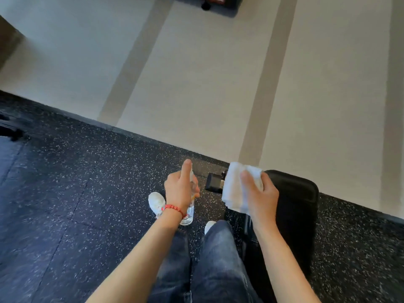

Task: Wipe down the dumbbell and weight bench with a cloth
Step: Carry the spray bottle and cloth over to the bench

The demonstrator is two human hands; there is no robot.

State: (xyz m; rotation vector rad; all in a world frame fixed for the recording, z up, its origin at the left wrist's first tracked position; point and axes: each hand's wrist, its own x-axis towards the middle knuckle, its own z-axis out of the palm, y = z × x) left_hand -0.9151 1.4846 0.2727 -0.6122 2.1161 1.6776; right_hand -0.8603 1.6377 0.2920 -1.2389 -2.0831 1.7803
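Observation:
My left hand (181, 189) grips a clear spray bottle (189, 212), index finger laid over its top, with a red bead bracelet at the wrist. My right hand (260, 193) holds a folded white cloth (235, 189) up in the air, to the right of the bottle. Under and right of that hand stands the black padded weight bench (295, 204). A black dumbbell (215, 182) lies on the floor by the wall, between my two hands; the cloth hides part of it.
The floor (65, 204) is dark speckled rubber tiles and meets a pale striped wall (196, 84). My legs in blue jeans and white shoes (156, 203) stand below the hands. Dark equipment shows at the far left edge (11, 127).

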